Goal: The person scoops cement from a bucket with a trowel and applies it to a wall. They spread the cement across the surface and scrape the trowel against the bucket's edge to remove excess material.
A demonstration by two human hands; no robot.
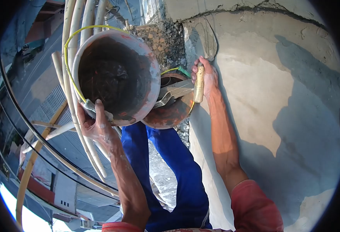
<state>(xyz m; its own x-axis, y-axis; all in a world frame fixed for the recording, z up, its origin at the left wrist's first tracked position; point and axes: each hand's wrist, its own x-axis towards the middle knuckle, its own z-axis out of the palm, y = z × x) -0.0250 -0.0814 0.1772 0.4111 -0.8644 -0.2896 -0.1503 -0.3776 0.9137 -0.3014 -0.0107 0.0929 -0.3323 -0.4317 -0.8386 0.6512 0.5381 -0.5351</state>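
My left hand (97,125) grips the near rim of a pale, mortar-stained bucket (151,94), its thumb over the edge. The bucket tilts toward me, its dark inside showing and a yellow wire handle (66,58) looped over its far left side. In my right hand (209,77) is the wooden handle of a trowel (199,85), fingers closed around it. The trowel's grey metal blade reaches left over a second bucket (166,119), which sits partly behind the first. Some of the blade and that bucket's contents are hidden.
A plastered wall (251,77), partly in shadow, rises close on the right, with rough masonry (158,42) at its edge. Bamboo poles (71,46) stand on the left. Black cables (34,145) cross that side, above rooftops far below.
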